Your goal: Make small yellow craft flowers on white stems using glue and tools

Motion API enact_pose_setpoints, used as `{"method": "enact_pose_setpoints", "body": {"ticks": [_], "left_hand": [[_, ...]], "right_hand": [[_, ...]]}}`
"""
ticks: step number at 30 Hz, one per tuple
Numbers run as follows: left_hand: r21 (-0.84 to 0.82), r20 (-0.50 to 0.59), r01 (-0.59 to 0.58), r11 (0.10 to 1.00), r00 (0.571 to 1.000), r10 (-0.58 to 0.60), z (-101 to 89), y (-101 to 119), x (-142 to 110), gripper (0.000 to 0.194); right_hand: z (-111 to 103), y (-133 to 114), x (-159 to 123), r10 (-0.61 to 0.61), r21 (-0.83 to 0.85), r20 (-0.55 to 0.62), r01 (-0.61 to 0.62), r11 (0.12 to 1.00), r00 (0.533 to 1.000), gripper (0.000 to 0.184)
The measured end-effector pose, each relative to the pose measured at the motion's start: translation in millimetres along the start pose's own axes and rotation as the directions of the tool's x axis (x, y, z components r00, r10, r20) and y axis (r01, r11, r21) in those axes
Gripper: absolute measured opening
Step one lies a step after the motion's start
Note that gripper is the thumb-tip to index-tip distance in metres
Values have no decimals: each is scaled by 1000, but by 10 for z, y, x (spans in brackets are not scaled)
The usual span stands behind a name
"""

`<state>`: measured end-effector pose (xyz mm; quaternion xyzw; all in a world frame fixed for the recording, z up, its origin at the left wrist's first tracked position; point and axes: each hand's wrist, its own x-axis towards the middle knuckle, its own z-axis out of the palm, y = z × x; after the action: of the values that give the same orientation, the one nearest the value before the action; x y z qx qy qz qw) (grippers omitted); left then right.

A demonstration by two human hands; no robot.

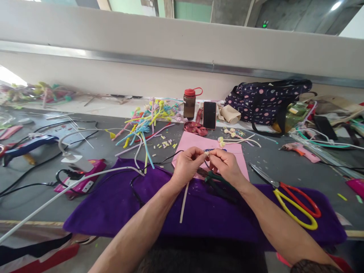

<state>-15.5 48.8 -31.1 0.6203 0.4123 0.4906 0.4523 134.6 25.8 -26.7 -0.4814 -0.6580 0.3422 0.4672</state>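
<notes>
My left hand (187, 165) and my right hand (226, 165) meet above a pink sheet (190, 141), fingertips nearly touching. Both are closed in a pinch at a small pale tip, mostly hidden by the fingers. A cream pipe cleaner (184, 203) hangs down from beneath my left hand; how it joins that tip is hidden. Under my right hand lie dark green-handled pliers (218, 185), partly covered. The purple cloth (113, 212) spreads below both forearms. Scissors (295, 206) with one red and one yellow handle lie right of my right forearm.
Colourful pipe cleaners (148, 123) are heaped left of the sheet, near small cut pieces (166, 144). Behind stand a red-capped bottle (189, 104), a phone (209, 115) and a patterned bag (256, 100). A pink glue gun (303, 151) lies right; a magenta power strip (98, 167) with cables sits left.
</notes>
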Motion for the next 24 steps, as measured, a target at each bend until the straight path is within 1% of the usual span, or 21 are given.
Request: {"method": "enact_pose_setpoints", "body": {"ticks": [3,7,9,12,14,15,16,17,18,19,21,22,24], "left_hand": [[182,1,-63,981,998,64,-10,14,-10,17],[407,23,-194,893,979,202,-2,21,-32,11],[461,38,-242,854,967,254,8,12,-47,13],[474,49,-258,842,962,267,23,8,-65,13],[418,39,-214,883,975,218,26,25,-67,11],[354,37,-165,920,986,163,24,38,-63,10],[258,49,-97,961,995,87,19,54,-56,11],[134,87,-8,991,996,-4,9,69,-46,13],[-1,146,96,995,985,-94,-3,82,-33,18],[-127,212,198,972,963,-168,-17,91,-20,21],[-304,315,345,888,916,-248,-43,95,6,25],[-352,341,382,855,903,-263,-53,90,16,25],[-394,351,401,827,897,-268,-60,73,28,29]], "right_hand": [[-19,11,13,33,5,0,-33,999,999,20],[-60,30,41,91,-30,30,-90,995,995,22],[-76,25,51,77,-66,54,-73,995,996,22],[-97,3,56,22,-130,84,-11,991,996,22],[-121,-10,60,-9,-147,103,24,989,995,22],[-139,-14,63,-14,-135,116,30,990,993,22],[-159,-15,67,-11,-111,131,26,993,991,22],[-180,-15,72,-2,-77,148,14,997,989,23],[-200,-13,77,9,-36,165,-3,999,986,23],[-216,-12,82,20,7,178,-21,1000,984,24],[-231,-12,89,30,98,186,-49,994,982,25],[-229,-14,90,32,142,188,-60,988,982,26],[-210,-24,89,41,221,190,-84,972,981,26]]}}
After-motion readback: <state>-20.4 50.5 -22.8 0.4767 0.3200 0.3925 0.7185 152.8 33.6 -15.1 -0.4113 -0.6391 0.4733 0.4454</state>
